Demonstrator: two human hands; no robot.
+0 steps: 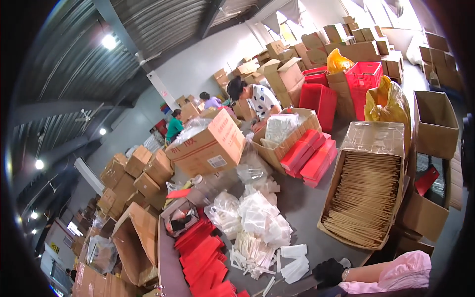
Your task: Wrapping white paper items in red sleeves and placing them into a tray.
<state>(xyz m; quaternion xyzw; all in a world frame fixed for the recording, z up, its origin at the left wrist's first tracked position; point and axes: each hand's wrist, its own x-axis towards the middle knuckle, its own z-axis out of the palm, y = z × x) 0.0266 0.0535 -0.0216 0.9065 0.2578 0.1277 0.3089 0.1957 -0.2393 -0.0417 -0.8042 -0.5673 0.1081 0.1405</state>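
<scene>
My right hand (328, 273), in a black glove below a pink sleeve, is at the table's near edge, low on the right. Its fingers blend into dark material under it, so I cannot make out whether they grip anything. My left hand is out of the picture. Nearest on the table are some flat white paper slips (295, 270). Beyond them lies a loose heap of narrow white packets (255, 251), with clear plastic bags (225, 213) behind. Red paper sleeves (204, 262) spread in an overlapping row to the left. A carton of thin wooden sticks (363, 198) stands beyond my right hand.
Red packet stacks (316, 156) lie by an open carton (302, 121) holding clear bags. A large printed carton (210, 143) stands on the table's far part. One person (257, 101) leans over the table; others work farther back. Red crates (363, 76) and stacked boxes (346, 52) crowd the right.
</scene>
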